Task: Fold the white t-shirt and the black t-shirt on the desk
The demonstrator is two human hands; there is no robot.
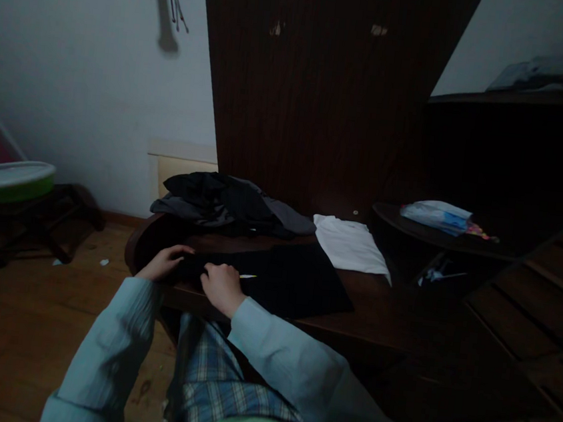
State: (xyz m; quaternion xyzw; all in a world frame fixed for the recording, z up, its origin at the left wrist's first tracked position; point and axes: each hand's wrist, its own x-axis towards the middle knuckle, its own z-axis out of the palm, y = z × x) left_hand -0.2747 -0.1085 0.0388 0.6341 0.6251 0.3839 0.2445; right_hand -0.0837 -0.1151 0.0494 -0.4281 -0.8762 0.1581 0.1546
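A black garment [299, 277] lies flat and folded on the dark wooden bench [376, 315], with a small white and yellow mark near its middle. At its left end, the fingers of my left hand [164, 262] are closed on the cloth. My right hand [223, 287] grips the same garment a little further right, fingers curled into the fabric beside the mark. The dim light hides the fingertips and the garment's exact kind. Behind it is a loose heap of black and grey clothes [227, 202]. A folded white cloth [353, 245] touches or lies close to its right rear edge.
A tall dark wooden panel [318, 94] rises behind the bench. To the right, a small curved shelf [396, 220] bears a blue and white plastic packet [436, 216]. A green basin with a pale top [13, 181] rests on a low stool [28, 228] at left.
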